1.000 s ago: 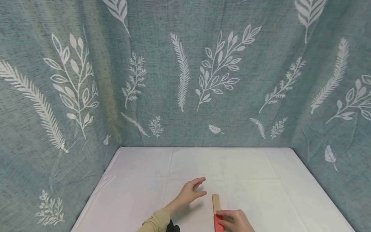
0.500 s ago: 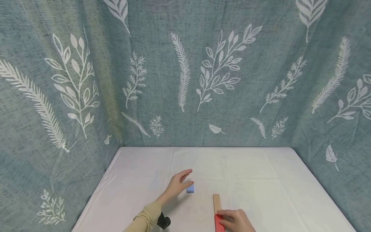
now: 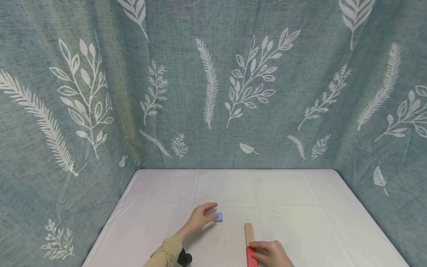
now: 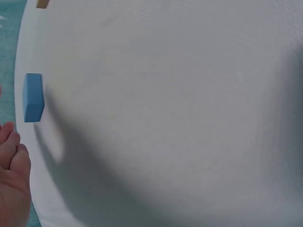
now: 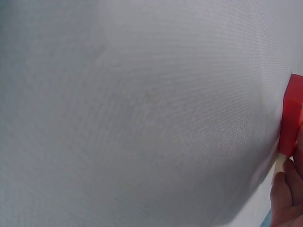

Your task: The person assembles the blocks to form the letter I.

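Note:
In the head view my left hand (image 3: 199,218) reaches over the cloth with fingers spread and relaxed, its thumb tip overlapping the edge of a blue block (image 3: 218,217). The left wrist view has that blue block (image 4: 33,98) above the hand (image 4: 13,184), with a gap between them. My right hand (image 3: 273,253) holds a red block (image 3: 251,256) between thumb and fingers. A natural wood block (image 3: 248,234) extends end to end from the red one. At the right wrist view's edge, fingers (image 5: 288,194) lie against the red block (image 5: 292,116).
A white cloth (image 3: 160,200) covers the table, with a patterned blue-green curtain (image 3: 186,89) behind and at both sides. A black object (image 3: 184,257) sits at my left wrist, beside the sleeve (image 3: 166,252).
My left hand has moved left, then slightly down towards me, bringing the blue block into sight. My right hand and the red and wood blocks have stayed in place.

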The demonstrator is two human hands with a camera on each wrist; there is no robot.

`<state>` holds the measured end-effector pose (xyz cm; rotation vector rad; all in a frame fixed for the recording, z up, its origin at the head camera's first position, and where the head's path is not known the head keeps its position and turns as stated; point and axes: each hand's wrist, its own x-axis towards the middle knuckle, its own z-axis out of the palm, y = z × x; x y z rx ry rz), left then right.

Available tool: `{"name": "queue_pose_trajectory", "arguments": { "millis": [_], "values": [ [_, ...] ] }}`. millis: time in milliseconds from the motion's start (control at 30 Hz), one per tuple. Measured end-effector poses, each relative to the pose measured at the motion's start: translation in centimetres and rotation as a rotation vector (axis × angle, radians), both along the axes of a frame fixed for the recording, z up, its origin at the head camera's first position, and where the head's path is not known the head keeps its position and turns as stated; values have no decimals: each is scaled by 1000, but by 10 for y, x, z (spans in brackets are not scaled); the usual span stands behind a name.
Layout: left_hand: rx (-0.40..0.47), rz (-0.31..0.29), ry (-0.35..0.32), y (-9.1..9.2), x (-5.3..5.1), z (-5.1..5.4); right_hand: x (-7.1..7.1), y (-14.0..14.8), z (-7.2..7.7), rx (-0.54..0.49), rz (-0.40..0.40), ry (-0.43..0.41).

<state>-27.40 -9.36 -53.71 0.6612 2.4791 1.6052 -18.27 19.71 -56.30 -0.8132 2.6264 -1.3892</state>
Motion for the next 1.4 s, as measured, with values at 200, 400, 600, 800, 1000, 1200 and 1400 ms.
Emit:
{"name": "queue_pose_trajectory", "arguments": {
  "millis": [200,400,600,800,1000,1200,1400],
  "values": [
    [-47,-6,-13,-1,2,-9,0,-1,0,-5,0,-21],
    [-47,12,-14,0,2,-15,0,-1,-1,-6,0,-19],
    [-47,27,18,0,1,-20,0,-1,-1,-6,-4,-36],
    [-14,34,20,1,0,-22,0,-1,-1,-5,1,-24],
    [0,33,10,1,1,-23,1,0,-1,-4,2,0],
    [-4,57,29,3,2,-23,0,0,-1,9,-6,0],
    [-6,68,59,5,3,-24,-1,0,-1,17,-13,-11]
  ]
}}
